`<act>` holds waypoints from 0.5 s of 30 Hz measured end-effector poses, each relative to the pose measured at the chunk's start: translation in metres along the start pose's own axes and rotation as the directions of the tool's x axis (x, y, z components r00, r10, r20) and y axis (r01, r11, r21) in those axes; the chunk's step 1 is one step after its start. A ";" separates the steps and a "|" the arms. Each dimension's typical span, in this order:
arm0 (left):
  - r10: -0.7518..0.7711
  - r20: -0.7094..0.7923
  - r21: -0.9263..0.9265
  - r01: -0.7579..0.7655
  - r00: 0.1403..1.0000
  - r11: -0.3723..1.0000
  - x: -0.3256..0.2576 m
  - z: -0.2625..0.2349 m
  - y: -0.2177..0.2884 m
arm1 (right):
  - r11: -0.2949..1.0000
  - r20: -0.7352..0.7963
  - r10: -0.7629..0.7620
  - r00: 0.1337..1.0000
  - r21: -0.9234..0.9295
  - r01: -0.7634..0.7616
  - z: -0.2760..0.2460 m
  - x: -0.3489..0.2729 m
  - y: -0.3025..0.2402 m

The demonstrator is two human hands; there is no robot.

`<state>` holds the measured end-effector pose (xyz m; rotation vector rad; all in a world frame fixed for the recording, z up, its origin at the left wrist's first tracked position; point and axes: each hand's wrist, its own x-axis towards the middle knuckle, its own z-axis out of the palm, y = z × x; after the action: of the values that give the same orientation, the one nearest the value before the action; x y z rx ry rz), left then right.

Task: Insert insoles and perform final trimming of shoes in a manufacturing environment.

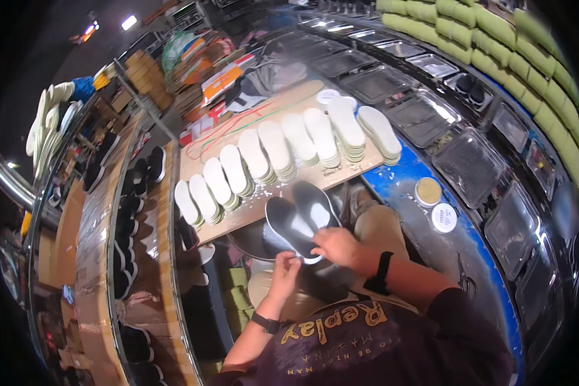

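Observation:
In front of my lap lies a pair of dark, shiny shoes with thin white sole edges, side by side, far ends pointing away from me. My left hand [286, 269] pinches at the near end of the left shoe [284, 222], its fingertips together. On the other side, my right hand [336, 246] has its fingers curled round the near end of the same shoe. The right shoe [316, 207] rests against the left one. What exactly the fingertips grip is too small to make out.
Several stacks of white insoles [273, 147] stand in a row on a wooden board [238, 219] beyond the shoes. Round tins [428, 192] sit on the blue-edged bench at right. Clear trays [473, 168] line the conveyor; scissors [466, 280] lie near my right elbow. Shoe racks [164, 257] rise at left.

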<state>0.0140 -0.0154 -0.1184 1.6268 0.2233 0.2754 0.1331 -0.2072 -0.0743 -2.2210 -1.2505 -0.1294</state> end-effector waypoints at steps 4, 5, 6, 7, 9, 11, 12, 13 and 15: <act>-0.125 0.043 0.345 0.103 0.991 0.933 0.025 -0.045 -0.012 | 0.955 0.029 0.039 0.999 0.292 -0.046 0.011 -0.016 -0.009; -0.196 0.102 0.469 0.126 0.975 0.874 0.031 -0.069 -0.027 | 0.945 0.080 0.090 0.993 0.309 -0.111 -0.008 -0.023 -0.012; -0.201 0.104 0.466 0.130 0.974 0.875 0.040 -0.070 -0.026 | 0.940 0.039 0.131 0.991 0.313 -0.136 -0.029 -0.037 -0.002; -0.298 0.113 0.519 0.199 0.948 0.831 0.051 -0.071 -0.017 | 0.934 0.003 0.160 0.987 0.324 -0.152 -0.044 -0.054 0.014; -0.428 0.084 0.409 0.361 0.900 0.838 0.067 -0.062 0.001 | 0.930 -0.137 0.356 0.924 0.147 -0.336 -0.072 -0.101 0.051; -0.469 0.102 0.070 0.464 0.877 0.883 0.079 -0.021 0.029 | 0.682 -0.071 0.719 0.692 -0.118 -0.721 -0.116 -0.164 0.082; -0.508 0.146 0.133 0.492 0.849 0.861 0.090 -0.017 0.015 | 0.464 -0.133 0.854 0.503 -0.245 -0.852 -0.134 -0.193 0.087; -0.461 0.175 0.622 0.265 0.870 0.737 0.102 0.000 0.026 | 0.323 -0.132 0.910 0.393 -0.368 -0.872 -0.146 -0.237 0.096; -0.318 0.097 0.799 0.117 0.943 0.590 0.106 0.026 0.017 | 0.294 -0.129 0.922 0.364 -0.376 -0.879 -0.141 -0.264 0.089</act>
<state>0.1223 -0.0084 -0.0983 2.4714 0.4021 -0.2683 0.0854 -0.5155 -0.0901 -2.9781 0.2528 0.2382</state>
